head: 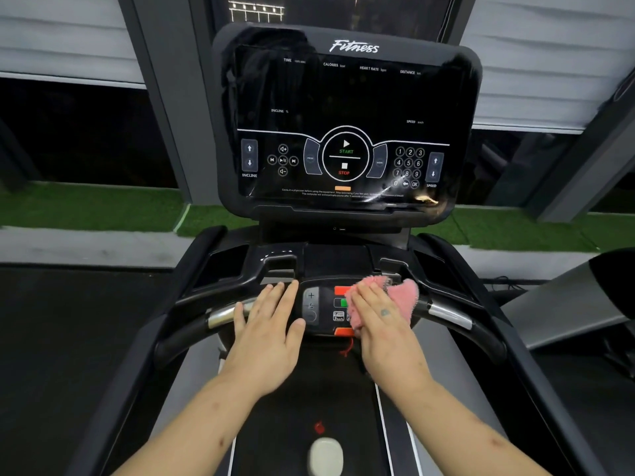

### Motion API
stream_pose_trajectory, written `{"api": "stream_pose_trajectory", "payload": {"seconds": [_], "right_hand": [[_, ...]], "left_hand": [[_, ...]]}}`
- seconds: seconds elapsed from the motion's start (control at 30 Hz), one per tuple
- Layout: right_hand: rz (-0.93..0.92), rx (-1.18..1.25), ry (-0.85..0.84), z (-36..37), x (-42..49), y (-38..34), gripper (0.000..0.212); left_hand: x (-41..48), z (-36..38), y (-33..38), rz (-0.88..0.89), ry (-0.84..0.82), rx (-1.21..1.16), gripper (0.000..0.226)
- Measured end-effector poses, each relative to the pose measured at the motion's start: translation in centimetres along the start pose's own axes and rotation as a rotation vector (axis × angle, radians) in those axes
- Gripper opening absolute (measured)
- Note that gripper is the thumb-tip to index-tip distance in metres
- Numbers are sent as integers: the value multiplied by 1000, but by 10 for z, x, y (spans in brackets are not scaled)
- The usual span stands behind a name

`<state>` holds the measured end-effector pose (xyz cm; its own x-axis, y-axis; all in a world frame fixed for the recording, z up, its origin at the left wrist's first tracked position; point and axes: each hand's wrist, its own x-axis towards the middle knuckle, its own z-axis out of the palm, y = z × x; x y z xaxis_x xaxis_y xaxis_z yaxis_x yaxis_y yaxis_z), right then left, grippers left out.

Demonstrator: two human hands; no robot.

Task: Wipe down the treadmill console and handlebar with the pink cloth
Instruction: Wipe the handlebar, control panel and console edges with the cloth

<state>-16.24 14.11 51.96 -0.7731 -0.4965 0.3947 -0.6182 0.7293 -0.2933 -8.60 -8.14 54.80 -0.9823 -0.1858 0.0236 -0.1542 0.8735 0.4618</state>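
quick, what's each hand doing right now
Left hand: open, flat on the handlebar.
Right hand: open, pressing the pink cloth.

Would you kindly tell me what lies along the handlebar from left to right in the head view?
Left silver grip → left hand → plus button → right hand pressing the pink cloth → right silver grip.

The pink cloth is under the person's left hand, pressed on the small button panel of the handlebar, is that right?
No. The head view shows the pink cloth under the right hand, pressed on the small button panel of the handlebar. The left hand lies flat beside it, holding nothing.
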Motion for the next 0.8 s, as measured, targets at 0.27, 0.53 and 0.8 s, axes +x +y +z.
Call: {"api": "stream_pose_trajectory", "payload": {"seconds": [0.27,0.53,0.8], "right_hand": [[-170,-32,-21,15,23,-55,57],[-237,-74,0,2,20,-31,56],[-196,-133,-37,5,22,-39,58]], "left_hand": [[0,0,-2,8,-9,0,62],[-2,-4,-1,11,-13,-6,62],[-2,-5,1,2,-4,-2,62]]}}
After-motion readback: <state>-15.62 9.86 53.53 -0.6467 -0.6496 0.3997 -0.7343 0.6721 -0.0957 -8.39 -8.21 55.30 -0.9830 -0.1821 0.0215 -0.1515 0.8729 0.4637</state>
